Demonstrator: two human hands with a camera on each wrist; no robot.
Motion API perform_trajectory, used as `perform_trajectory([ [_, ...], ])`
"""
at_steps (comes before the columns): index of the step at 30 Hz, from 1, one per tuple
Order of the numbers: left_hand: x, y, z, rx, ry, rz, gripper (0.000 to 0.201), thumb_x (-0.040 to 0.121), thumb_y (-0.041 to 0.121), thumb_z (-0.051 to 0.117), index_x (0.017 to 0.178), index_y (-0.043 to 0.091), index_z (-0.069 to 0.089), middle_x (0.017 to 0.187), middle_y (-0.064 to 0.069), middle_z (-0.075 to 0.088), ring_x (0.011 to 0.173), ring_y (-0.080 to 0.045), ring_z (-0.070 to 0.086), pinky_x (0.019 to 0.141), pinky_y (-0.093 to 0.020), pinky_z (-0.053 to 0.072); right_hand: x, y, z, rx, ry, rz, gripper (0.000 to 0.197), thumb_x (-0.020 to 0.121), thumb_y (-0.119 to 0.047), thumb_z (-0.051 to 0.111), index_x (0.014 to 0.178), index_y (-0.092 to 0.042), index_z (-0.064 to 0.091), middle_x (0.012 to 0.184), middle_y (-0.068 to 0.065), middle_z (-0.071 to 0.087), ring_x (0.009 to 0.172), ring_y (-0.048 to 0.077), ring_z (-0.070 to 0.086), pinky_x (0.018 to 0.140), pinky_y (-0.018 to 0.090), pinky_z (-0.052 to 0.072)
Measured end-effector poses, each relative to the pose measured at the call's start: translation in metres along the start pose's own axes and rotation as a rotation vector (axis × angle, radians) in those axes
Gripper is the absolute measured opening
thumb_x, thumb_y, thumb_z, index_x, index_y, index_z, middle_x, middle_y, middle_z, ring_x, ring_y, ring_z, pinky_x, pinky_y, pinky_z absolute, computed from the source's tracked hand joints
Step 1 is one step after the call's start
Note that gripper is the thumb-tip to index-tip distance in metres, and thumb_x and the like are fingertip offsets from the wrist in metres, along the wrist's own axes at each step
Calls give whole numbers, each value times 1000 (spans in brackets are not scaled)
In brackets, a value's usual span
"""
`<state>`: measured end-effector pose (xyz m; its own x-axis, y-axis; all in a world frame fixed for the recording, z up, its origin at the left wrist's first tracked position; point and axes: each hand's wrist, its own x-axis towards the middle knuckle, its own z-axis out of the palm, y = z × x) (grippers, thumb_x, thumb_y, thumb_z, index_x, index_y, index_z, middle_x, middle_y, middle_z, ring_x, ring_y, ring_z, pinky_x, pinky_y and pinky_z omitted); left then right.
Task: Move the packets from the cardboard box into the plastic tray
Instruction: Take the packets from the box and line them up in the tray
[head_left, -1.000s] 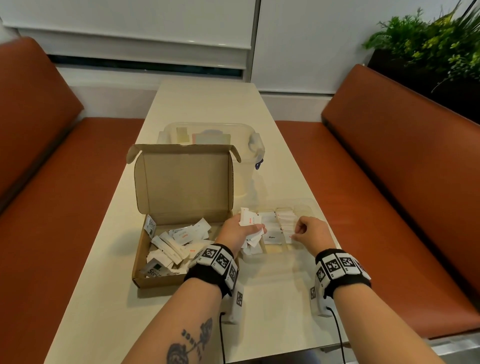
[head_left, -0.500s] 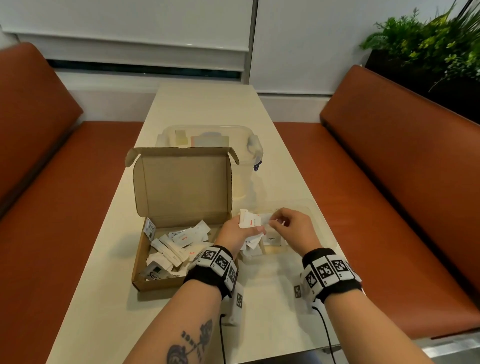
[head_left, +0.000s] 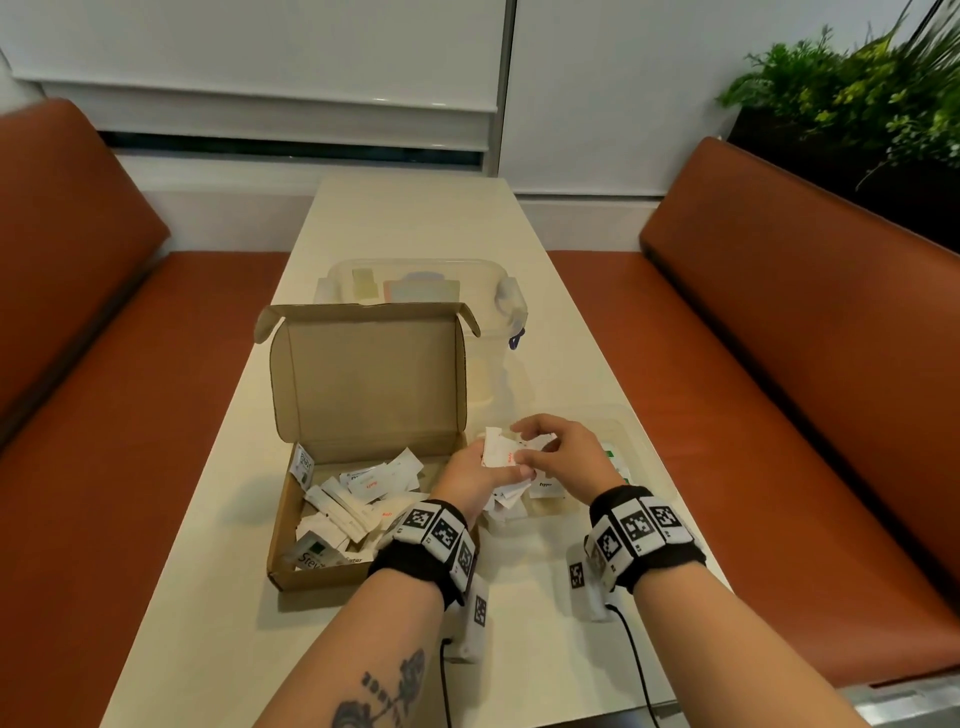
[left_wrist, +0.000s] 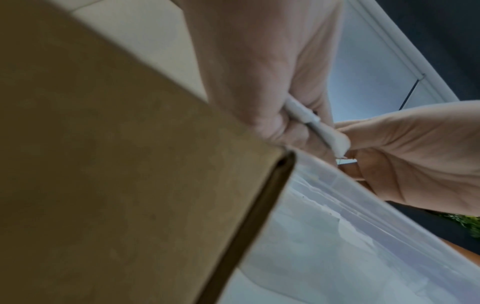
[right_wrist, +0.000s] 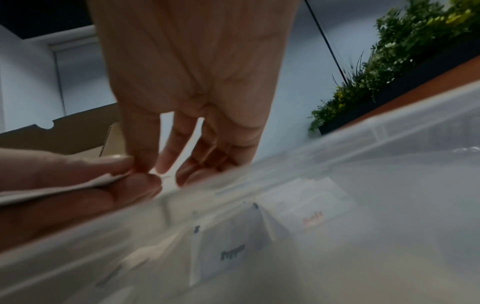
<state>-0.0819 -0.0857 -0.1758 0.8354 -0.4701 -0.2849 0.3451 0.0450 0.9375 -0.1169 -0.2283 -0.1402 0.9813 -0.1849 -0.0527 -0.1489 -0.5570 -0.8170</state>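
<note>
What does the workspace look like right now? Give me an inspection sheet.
Surface: cream table.
Job's things: open cardboard box with loose packets; plastic tray right of it, Pepper packet inside.
Clutter: lidded clear tub behind the box.
Hands: left hand holds a bunch of packets; right hand pinches one.
Cables: black leads from the wristbands.
Surroundings: orange benches, plants.

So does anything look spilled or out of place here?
Nothing stands out. The loose packets lie jumbled but inside the cardboard box, and both the left hand and right hand hold packets over the plastic tray.
</note>
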Motion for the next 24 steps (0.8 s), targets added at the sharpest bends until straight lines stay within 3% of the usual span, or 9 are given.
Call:
perform_trajectory([
  [2, 0, 0, -1, 21, -13, 8, 35, 74, -3, 74, 101, 17, 64, 90, -4, 70, 78, -15, 66, 70, -27, 52, 1, -2, -1, -13, -76, -11, 24, 79, -19, 72, 101, -28, 68, 98, -11, 64, 70, 12, 54, 66, 20, 44],
  [4, 0, 0, -1, 35, -15, 9, 34, 73, -1, 75, 99, 19, 65, 91, -5, 70, 79, -16, 66, 70, -28, 52, 2, -4, 0, -9, -77, -2, 21, 76, -19, 75, 94, -28, 67, 90, -14, 63, 70, 10, 54, 62, 17, 42],
  [8, 1, 0, 0, -14, 6, -4, 30, 77, 5, 75, 103, 16, 65, 94, -8, 71, 84, -21, 68, 74, -31, 53, 6, -5, 1, -22, 57, -6, 16, 74, -17, 76, 77, -21, 62, 76, -11, 57, 63, 7, 47, 58, 16, 38],
  [12, 0, -1, 2, -93, 48, -20, 15, 88, 11, 65, 102, 14, 64, 85, -7, 74, 76, -17, 71, 58, -26, 54, 3, 3, -3, 90, 138, 25, 20, 76, -14, 75, 73, -14, 55, 65, -2, 48, 59, 11, 43, 56, 18, 37],
  [15, 3, -1, 3, -45, 95, -25, 22, 88, 7, 64, 110, 11, 62, 99, -13, 70, 89, -28, 68, 70, -36, 54, -2, 8, -7, 165, 94, 81, 16, 79, -11, 73, 87, -12, 59, 71, 8, 56, 63, 15, 52, 55, 20, 44],
  [17, 4, 0, 3, -6, 104, -23, 26, 87, 6, 65, 112, 8, 62, 94, -9, 70, 83, -24, 67, 70, -33, 53, -5, 10, -9, 153, 47, 82, 15, 80, -10, 72, 90, -13, 62, 71, 12, 56, 63, 16, 55, 56, 19, 47],
  [22, 4, 1, 3, 46, 98, -19, 29, 86, 6, 66, 114, 6, 62, 102, -13, 69, 91, -27, 66, 85, -39, 52, -7, 7, -14, 124, -19, 69, 9, 82, -8, 69, 89, -13, 66, 72, 15, 60, 63, 17, 58, 57, 19, 49],
  [24, 3, 1, 3, 19, 87, -18, 28, 87, 7, 65, 114, 4, 61, 103, -15, 69, 91, -28, 66, 82, -38, 53, -7, 7, -18, 100, -2, 67, 6, 82, -8, 69, 84, -13, 65, 70, 9, 63, 59, 12, 57, 57, 17, 48],
])
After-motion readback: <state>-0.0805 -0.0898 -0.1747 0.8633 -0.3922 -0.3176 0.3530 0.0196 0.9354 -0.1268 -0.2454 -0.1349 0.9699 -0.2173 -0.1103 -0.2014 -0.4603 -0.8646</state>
